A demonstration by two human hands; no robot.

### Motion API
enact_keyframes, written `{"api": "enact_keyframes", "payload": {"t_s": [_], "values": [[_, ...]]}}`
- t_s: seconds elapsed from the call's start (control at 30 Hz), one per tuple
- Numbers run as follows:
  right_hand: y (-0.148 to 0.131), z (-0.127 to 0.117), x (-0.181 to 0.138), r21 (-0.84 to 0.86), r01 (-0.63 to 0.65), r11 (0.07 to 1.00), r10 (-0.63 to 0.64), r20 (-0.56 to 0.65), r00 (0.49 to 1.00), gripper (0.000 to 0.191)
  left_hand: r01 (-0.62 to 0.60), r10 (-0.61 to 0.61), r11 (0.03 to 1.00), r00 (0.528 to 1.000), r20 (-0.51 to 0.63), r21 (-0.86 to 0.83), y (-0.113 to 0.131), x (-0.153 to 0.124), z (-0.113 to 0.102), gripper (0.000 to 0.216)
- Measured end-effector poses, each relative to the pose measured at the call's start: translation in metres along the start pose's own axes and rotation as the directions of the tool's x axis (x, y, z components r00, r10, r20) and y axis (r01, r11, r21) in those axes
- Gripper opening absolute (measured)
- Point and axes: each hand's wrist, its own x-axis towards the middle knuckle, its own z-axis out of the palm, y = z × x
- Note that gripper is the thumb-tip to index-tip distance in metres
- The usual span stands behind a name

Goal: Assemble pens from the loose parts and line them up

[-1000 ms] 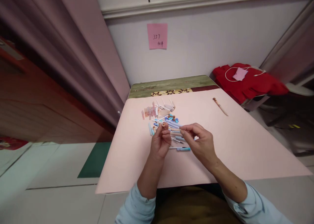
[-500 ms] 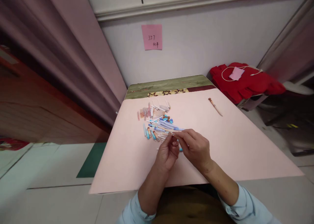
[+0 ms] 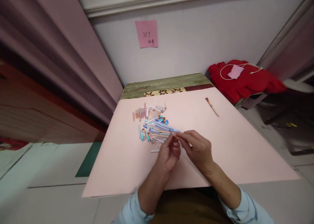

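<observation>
Just above the near right side of the pen parts, my two hands meet at the fingertips. My left hand point(image 3: 168, 154) is closed, thumb uppermost, on a small brown pen part point(image 3: 176, 136). Thumb and forefinger of my right hand point(image 3: 198, 149) pinch at the same spot; fingers hide most of the part. Right beyond lie blue and tan pen barrels point(image 3: 164, 127), short blue-and-brown pieces point(image 3: 147, 136), small blue and brown caps point(image 3: 162, 119), pinkish clear pieces point(image 3: 140, 113) and thin white refills point(image 3: 155, 151).
A pen with a brown top point(image 3: 212, 106) lies alone at the right of the pink-covered table point(image 3: 117, 171). Red cloth point(image 3: 235, 83) with a white cable is piled beyond the right edge. A pink note point(image 3: 147, 34) is stuck on the wall behind.
The view has shifted slightly, so the table and pen parts appear further left. Both hands stay together at the same small part, and its brown end shows more clearly now.
</observation>
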Motion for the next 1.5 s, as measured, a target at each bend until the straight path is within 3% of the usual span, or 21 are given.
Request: {"api": "enact_keyframes", "payload": {"t_s": [0.17,0.3,0.37,0.43,0.57,0.7,0.8,0.93,1.07,1.2,1.33,1.5], "values": [[0.015,-0.013,0.003,0.112,-0.105,0.988,0.109,-0.025,0.994,0.014,-0.014,0.013,0.999,1.000,-0.012,-0.044,0.013,0.001,0.003,0.021],[0.034,-0.022,-0.003,0.054,-0.227,0.973,0.227,-0.002,0.974,0.016,-0.151,0.154,0.975,0.988,0.004,-0.165,0.050,-0.006,0.006,0.030],[0.041,-0.022,-0.009,-0.004,-0.297,0.955,0.297,0.065,0.953,0.017,-0.217,0.226,0.953,0.974,0.020,-0.211,0.068,-0.010,0.008,0.030],[0.046,-0.019,-0.015,-0.082,-0.350,0.933,0.359,0.185,0.915,0.017,-0.246,0.257,0.944,0.966,0.019,-0.219,0.080,-0.014,0.010,0.030],[0.047,-0.009,-0.023,-0.190,-0.420,0.887,0.460,0.418,0.783,0.021,-0.255,0.256,0.949,0.966,-0.020,-0.183,0.090,-0.020,0.009,0.027],[0.046,-0.004,-0.023,-0.242,-0.430,0.870,0.491,0.511,0.706,0.042,-0.282,0.273,0.939,0.959,-0.072,-0.197,0.101,-0.028,0.010,0.027],[0.046,-0.004,-0.020,-0.261,-0.434,0.862,0.503,0.533,0.680,0.043,-0.303,0.293,0.931,0.953,-0.076,-0.202,0.112,-0.035,0.014,0.028],[0.039,-0.003,-0.020,-0.202,-0.446,0.872,0.482,0.507,0.714,0.025,-0.316,0.310,0.932,0.949,-0.062,-0.179,0.121,-0.041,0.017,0.027],[0.023,0.010,-0.028,-0.095,-0.339,0.936,0.332,0.564,0.756,0.014,-0.315,0.311,0.934,0.949,-0.055,-0.167,0.124,-0.042,0.018,0.027],[0.011,0.028,-0.040,-0.142,-0.118,0.983,0.181,0.627,0.758,0.017,-0.312,0.306,0.936,0.950,-0.057,-0.165,0.125,-0.039,0.020,0.027],[0.010,0.039,-0.047,-0.229,0.084,0.970,0.075,0.606,0.792,0.025,-0.313,0.306,0.936,0.950,-0.063,-0.165,0.127,-0.039,0.020,0.027],[0.014,0.041,-0.044,-0.292,0.141,0.946,0.033,0.519,0.854,0.028,-0.333,0.322,0.925,0.943,-0.086,-0.181,0.129,-0.037,0.017,0.026]]}}
